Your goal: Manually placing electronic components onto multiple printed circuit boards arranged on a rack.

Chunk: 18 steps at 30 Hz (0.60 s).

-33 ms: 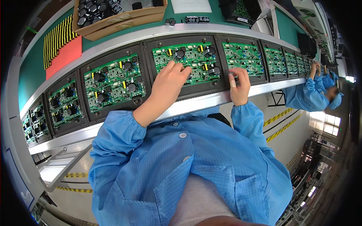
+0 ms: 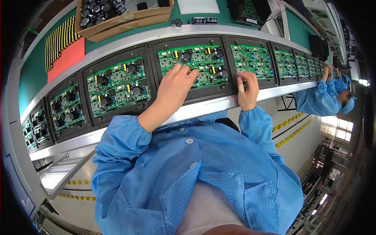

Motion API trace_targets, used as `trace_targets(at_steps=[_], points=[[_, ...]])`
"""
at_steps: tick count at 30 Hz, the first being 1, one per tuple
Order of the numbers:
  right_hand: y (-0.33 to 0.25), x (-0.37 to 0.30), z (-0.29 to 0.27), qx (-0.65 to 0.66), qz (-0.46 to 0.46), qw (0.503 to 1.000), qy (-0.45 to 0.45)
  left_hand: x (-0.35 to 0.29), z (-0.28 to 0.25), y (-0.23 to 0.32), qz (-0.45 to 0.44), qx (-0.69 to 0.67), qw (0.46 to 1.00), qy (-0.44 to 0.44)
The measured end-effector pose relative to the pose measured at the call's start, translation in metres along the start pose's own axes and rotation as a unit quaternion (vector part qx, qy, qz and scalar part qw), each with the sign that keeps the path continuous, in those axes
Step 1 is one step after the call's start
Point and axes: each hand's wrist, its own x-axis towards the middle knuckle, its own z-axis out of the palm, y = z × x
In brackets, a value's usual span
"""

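My left hand (image 2: 175,85) reaches over a green circuit board (image 2: 167,58) in the black tray in front of me. Its fingers are bent down and closed around a dark round capacitor (image 2: 196,79), which they mostly cover. More black capacitors (image 2: 186,57) stand upright on the same board, beside yellow parts (image 2: 212,69). My right hand (image 2: 248,88) is at the near edge of the neighbouring tray to the right, its fingers curled toward the thumb. Whatever lies between those fingertips is too small to name. The board (image 2: 250,55) there shows no large capacitors.
Trays of boards run along a metal-railed line (image 2: 211,106). Behind it, a cardboard box (image 2: 129,24) holds loose capacitors. A red sheet (image 2: 67,58) with yellow-black strips (image 2: 58,41) lies at the left. Loose black parts (image 2: 204,20) rest behind the rail. Another person (image 2: 323,96) works far right.
My right hand has shifted very slightly to the left. The left hand stays in place over the board.
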Motion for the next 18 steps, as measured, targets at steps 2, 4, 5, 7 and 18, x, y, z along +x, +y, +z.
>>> trace_targets(at_steps=[2,4,5,7,18], points=[[0.009,-0.005,0.004,-0.008,-0.002,1.0,0.018,0.003,0.0,-0.001,0.004,0.021,1.0,-0.012],[0.008,-0.003,0.002,-0.056,-0.027,0.997,0.051,0.006,-0.004,-0.001,0.006,0.028,1.0,-0.011],[0.008,-0.004,0.003,-0.047,-0.018,0.998,0.047,0.007,-0.006,-0.001,0.005,0.036,0.999,-0.011],[0.006,-0.002,0.003,-0.017,0.007,0.998,0.055,0.009,-0.01,-0.003,0.012,0.026,1.0,-0.009],[0.007,-0.004,0.004,-0.025,0.003,0.994,0.103,0.012,-0.024,-0.013,0.019,-0.095,0.994,-0.047]])
